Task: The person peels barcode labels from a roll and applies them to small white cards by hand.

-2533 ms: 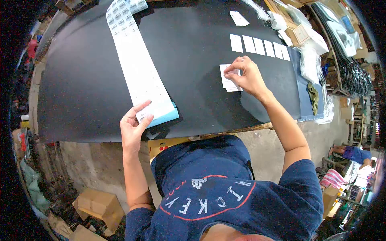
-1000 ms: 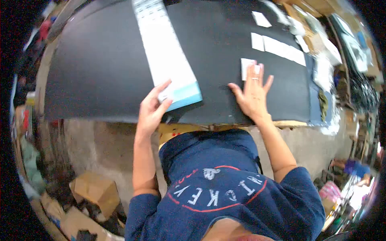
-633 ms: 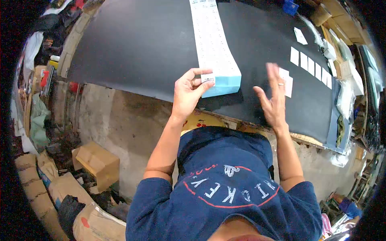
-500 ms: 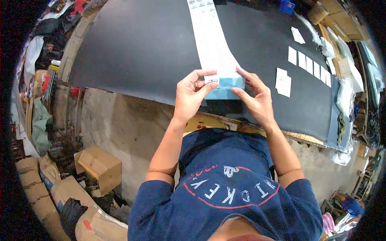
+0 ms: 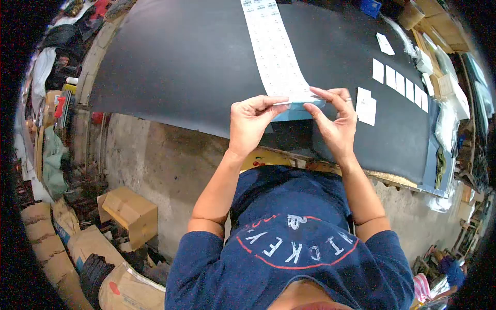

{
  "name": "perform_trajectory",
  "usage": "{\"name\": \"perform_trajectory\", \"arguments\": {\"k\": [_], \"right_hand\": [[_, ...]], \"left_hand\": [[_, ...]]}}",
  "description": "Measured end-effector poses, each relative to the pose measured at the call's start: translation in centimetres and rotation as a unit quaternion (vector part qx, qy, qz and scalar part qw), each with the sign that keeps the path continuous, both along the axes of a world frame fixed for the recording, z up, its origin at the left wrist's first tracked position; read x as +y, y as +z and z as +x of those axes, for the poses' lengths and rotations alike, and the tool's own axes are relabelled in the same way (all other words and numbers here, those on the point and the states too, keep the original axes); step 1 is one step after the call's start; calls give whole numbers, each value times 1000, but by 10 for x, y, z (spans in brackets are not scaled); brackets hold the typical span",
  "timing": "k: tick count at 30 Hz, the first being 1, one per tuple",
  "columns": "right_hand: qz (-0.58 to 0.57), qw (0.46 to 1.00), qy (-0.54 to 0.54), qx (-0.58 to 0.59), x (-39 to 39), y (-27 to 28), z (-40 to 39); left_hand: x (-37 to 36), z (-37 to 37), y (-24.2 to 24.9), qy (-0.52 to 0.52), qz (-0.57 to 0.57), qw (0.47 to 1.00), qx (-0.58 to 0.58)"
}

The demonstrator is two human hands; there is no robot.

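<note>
A long white strip of printed labels (image 5: 277, 54) runs from the far edge of view down the dark tabletop to my hands. Its near end is bent over, and the light blue backing (image 5: 294, 114) shows below the fold. My left hand (image 5: 249, 124) pinches the left side of that end between thumb and fingers. On the right side, my right hand (image 5: 338, 121) pinches the strip the same way; a ring shows on one of its fingers. Whether a label is lifting off the backing is too small to tell.
Right of my hands, two overlapping white cards (image 5: 366, 111) lie on the black table (image 5: 175, 67). Beyond them are a row of white cards (image 5: 390, 79) and another small pile (image 5: 385, 44). A blue container (image 5: 370, 8) stands far back; a cardboard box (image 5: 132, 214) sits lower left.
Both hands have shifted slightly right with the strip's end. The end has tilted, so less of the blue backing shows, and the strip slants more to the right.
</note>
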State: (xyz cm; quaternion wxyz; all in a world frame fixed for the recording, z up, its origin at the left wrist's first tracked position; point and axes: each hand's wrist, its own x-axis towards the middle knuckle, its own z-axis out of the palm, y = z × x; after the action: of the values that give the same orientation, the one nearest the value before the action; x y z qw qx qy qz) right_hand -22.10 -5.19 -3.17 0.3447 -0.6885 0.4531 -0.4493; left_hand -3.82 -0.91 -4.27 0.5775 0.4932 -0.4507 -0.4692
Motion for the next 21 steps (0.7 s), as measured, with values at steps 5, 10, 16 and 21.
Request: {"name": "perform_trajectory", "arguments": {"k": [5, 10, 16, 21], "right_hand": [[-226, 967, 10, 114, -2, 21, 3], [-251, 961, 67, 92, -9, 20, 6], [-311, 933, 102, 148, -9, 28, -1], [-310, 930, 111, 161, -8, 30, -5]], "left_hand": [[-4, -12, 7, 13, -30, 999, 11], [-3, -17, 13, 14, -53, 998, -28], [-1, -19, 17, 17, -71, 988, -133], [0, -20, 22, 4, -22, 985, -173]]}}
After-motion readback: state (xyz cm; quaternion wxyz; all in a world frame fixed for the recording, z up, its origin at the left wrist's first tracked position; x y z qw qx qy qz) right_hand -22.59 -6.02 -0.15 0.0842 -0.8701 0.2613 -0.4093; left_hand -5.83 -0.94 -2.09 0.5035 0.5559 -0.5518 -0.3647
